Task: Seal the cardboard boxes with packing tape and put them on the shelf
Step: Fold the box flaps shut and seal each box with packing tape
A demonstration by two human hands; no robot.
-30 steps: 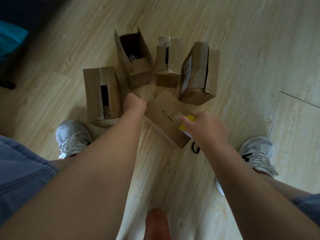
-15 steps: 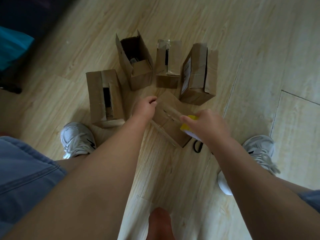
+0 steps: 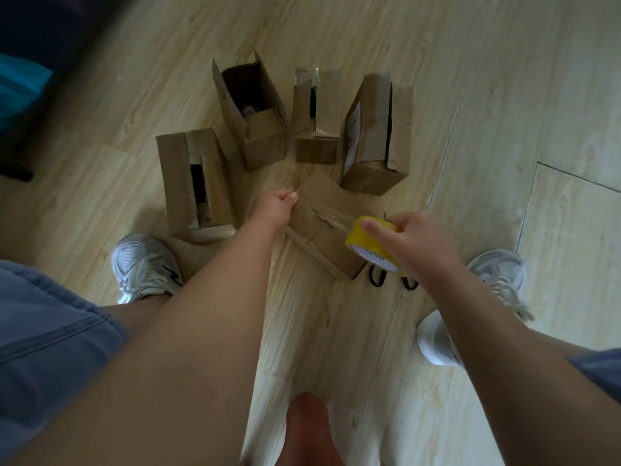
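A small cardboard box [image 3: 324, 227] lies on the wooden floor between my feet, a strip of clear tape along its top seam. My left hand [image 3: 274, 208] grips the box's left end with curled fingers. My right hand [image 3: 408, 235] holds a yellow tape roll [image 3: 368, 245] at the box's right end. Several more boxes stand beyond it: one at the left [image 3: 195, 183] with a gap between its flaps, an open one [image 3: 252, 109], a small one [image 3: 314, 116] and one with a label at the right [image 3: 374, 136].
Black scissor handles [image 3: 378, 279] lie on the floor under the tape roll. My two white shoes [image 3: 142, 264] [image 3: 497, 274] flank the box. Dark furniture [image 3: 40, 35] and something teal [image 3: 20, 85] sit at the far left.
My left hand slid from the floor beside the box onto its left end and now grips it. My right hand drew the tape roll to the right, off the box's top.
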